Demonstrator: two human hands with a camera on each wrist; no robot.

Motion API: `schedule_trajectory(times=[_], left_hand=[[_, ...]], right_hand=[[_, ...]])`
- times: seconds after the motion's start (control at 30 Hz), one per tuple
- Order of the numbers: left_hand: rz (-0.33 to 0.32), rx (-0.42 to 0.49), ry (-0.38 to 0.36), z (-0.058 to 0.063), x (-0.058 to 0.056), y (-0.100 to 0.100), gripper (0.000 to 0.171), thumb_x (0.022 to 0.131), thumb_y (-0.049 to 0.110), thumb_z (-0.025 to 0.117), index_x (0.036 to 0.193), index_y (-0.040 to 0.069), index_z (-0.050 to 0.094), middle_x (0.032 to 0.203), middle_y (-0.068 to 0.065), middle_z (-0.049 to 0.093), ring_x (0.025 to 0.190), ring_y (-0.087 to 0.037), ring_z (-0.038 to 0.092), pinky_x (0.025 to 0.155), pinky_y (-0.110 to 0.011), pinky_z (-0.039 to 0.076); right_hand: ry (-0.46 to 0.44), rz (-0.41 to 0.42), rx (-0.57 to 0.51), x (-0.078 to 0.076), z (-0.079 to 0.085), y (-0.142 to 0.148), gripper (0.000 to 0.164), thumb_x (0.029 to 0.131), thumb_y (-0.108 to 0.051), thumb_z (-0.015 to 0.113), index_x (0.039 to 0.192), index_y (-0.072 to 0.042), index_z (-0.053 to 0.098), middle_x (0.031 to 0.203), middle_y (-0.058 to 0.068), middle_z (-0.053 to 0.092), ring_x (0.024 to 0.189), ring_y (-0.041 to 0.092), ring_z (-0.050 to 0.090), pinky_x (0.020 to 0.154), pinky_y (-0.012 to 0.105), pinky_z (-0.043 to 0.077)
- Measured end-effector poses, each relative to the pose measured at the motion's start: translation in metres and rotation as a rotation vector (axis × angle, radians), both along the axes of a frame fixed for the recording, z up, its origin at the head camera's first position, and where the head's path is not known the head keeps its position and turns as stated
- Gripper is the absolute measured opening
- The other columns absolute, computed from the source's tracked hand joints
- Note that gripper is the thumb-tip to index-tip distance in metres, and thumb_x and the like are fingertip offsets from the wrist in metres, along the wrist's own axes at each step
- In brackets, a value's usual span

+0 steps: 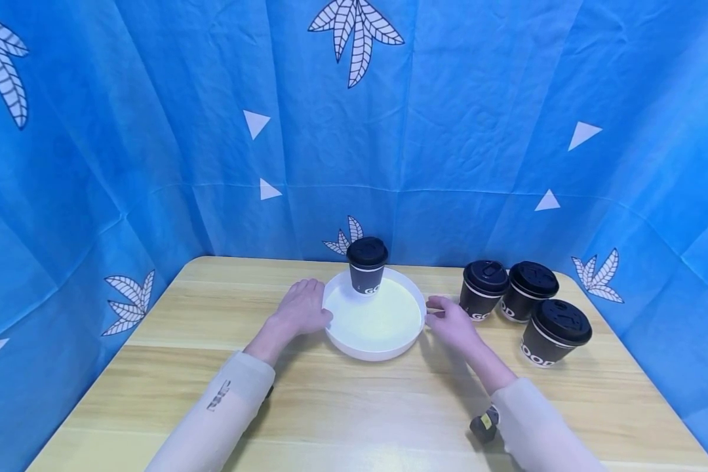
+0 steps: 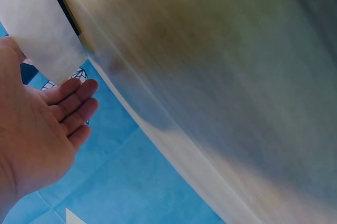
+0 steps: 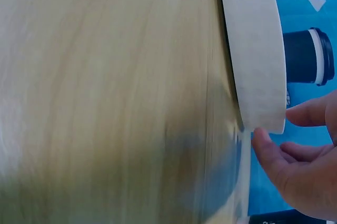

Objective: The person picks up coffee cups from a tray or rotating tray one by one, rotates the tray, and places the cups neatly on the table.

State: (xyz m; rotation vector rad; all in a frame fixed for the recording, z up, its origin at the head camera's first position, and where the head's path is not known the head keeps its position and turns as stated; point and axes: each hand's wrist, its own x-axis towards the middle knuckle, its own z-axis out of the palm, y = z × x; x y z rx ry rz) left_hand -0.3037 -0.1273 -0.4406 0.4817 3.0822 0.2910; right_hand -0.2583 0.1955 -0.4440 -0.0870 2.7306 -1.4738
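Note:
A round white tray with a low wall sits on the wooden table. A black paper cup with a black lid stands upright toward the tray's back. At the tray's left side is my left hand, its thumb over the rim; in the left wrist view its nearly straight fingers reach the outer wall. My right hand meets the right side. There, the right wrist view shows its thumb at the outer wall and a finger at the rim, neither curled round it.
Several more lidded black cups stand at the right: one just beyond my right hand, one behind, and one nearer. A blue patterned curtain hangs behind the wooden table. A small dark object is by the right sleeve.

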Motion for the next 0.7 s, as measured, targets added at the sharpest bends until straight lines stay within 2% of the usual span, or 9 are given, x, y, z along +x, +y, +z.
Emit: schedule_trajectory(times=[0.27, 0.37, 0.5, 0.7], left_hand=[[0.001, 0.000, 0.003, -0.001, -0.001, 0.000, 0.070, 0.093, 0.034, 0.061, 0.146, -0.009, 0.045, 0.145, -0.022, 0.052, 0.135, -0.038, 0.045, 0.124, -0.050, 0.028], [0.012, 0.029, -0.005, 0.000, 0.000, -0.001, 0.069, 0.095, 0.036, 0.061, 0.146, -0.008, 0.045, 0.143, -0.022, 0.053, 0.130, -0.037, 0.046, 0.123, -0.050, 0.030], [0.047, 0.078, -0.018, 0.004, 0.003, -0.002, 0.071, 0.097, 0.039, 0.061, 0.147, -0.009, 0.044, 0.141, -0.023, 0.053, 0.126, -0.037, 0.046, 0.120, -0.051, 0.033], [0.118, 0.156, -0.028, 0.012, 0.007, 0.003, 0.073, 0.097, 0.037, 0.064, 0.149, -0.009, 0.041, 0.144, -0.026, 0.049, 0.134, -0.040, 0.044, 0.120, -0.055, 0.034]], right_hand=[[-0.001, 0.001, -0.006, -0.002, -0.004, -0.002, 0.050, 0.097, -0.004, 0.055, 0.145, 0.011, 0.050, 0.145, 0.028, 0.056, 0.128, 0.042, 0.061, 0.113, 0.053, 0.045], [-0.002, -0.009, -0.016, -0.001, -0.003, -0.003, 0.049, 0.097, -0.003, 0.055, 0.144, 0.011, 0.051, 0.144, 0.028, 0.057, 0.127, 0.043, 0.061, 0.111, 0.053, 0.046], [0.011, -0.006, -0.021, -0.001, -0.004, -0.004, 0.048, 0.097, -0.003, 0.056, 0.142, 0.012, 0.052, 0.142, 0.029, 0.058, 0.125, 0.042, 0.062, 0.110, 0.053, 0.047], [0.035, -0.012, -0.005, -0.002, -0.007, -0.002, 0.046, 0.098, -0.006, 0.058, 0.141, 0.010, 0.055, 0.140, 0.028, 0.061, 0.124, 0.042, 0.063, 0.111, 0.052, 0.047]])
